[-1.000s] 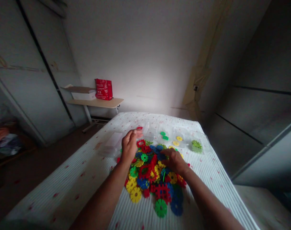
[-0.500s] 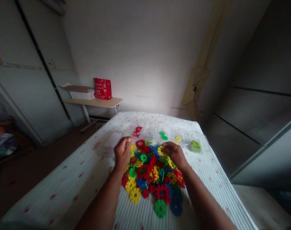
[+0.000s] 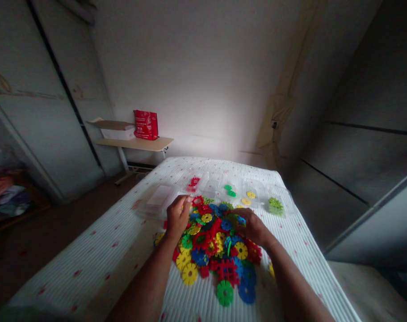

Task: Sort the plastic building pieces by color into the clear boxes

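Note:
A heap of red, yellow, blue and green plastic gear-shaped pieces (image 3: 216, 250) lies on a white striped bed (image 3: 99, 264). My left hand (image 3: 177, 217) rests on the heap's far left edge, fingers curled down among the pieces. On the heap's far right side my right hand (image 3: 253, 226) has its fingers bent into the pieces. What either hand grips is hidden. Behind the heap stand clear plastic boxes: one with red pieces (image 3: 193, 182), one with green pieces (image 3: 229, 190), one with yellow pieces (image 3: 248, 197), and one with light green pieces (image 3: 274, 204).
A flat clear lid (image 3: 158, 199) lies left of the boxes. Beyond the bed's far end a small wooden table (image 3: 136, 144) carries a red bag (image 3: 145, 124) and a white box. Grey wardrobe doors rise on both sides; the floor lies to the left.
My left hand came back from the red-piece box to the heap's left edge. My right hand reached up toward the boxes and then settled lower on the heap's right side.

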The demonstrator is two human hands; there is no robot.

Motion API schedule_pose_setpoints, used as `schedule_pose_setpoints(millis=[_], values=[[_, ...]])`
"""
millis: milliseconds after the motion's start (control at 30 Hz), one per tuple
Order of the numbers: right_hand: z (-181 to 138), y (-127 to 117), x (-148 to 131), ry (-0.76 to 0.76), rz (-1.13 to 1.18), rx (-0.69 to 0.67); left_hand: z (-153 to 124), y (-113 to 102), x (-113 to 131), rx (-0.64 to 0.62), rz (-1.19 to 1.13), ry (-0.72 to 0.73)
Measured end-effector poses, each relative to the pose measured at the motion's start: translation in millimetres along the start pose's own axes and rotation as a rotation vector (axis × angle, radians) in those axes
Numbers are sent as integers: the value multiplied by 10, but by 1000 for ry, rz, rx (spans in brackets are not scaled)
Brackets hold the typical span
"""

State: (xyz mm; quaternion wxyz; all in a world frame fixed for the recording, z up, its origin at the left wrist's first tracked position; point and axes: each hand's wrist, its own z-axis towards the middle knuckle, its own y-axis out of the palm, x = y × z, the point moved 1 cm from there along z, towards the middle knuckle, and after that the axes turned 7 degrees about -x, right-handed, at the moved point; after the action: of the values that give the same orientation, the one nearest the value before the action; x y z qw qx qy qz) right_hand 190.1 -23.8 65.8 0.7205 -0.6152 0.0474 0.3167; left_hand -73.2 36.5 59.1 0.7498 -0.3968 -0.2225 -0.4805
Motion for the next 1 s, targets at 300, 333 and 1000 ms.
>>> schedule_pose_setpoints(millis=[300, 333, 1000], values=[[26, -7, 83, 26, -36, 72, -10, 22, -43, -25, 20, -16], [1, -70, 152, 46, -22, 115, -10, 21, -47, -23, 23, -16], [-233, -190, 432, 308, 74, -330, -3, 32, -66, -37, 59, -17]])
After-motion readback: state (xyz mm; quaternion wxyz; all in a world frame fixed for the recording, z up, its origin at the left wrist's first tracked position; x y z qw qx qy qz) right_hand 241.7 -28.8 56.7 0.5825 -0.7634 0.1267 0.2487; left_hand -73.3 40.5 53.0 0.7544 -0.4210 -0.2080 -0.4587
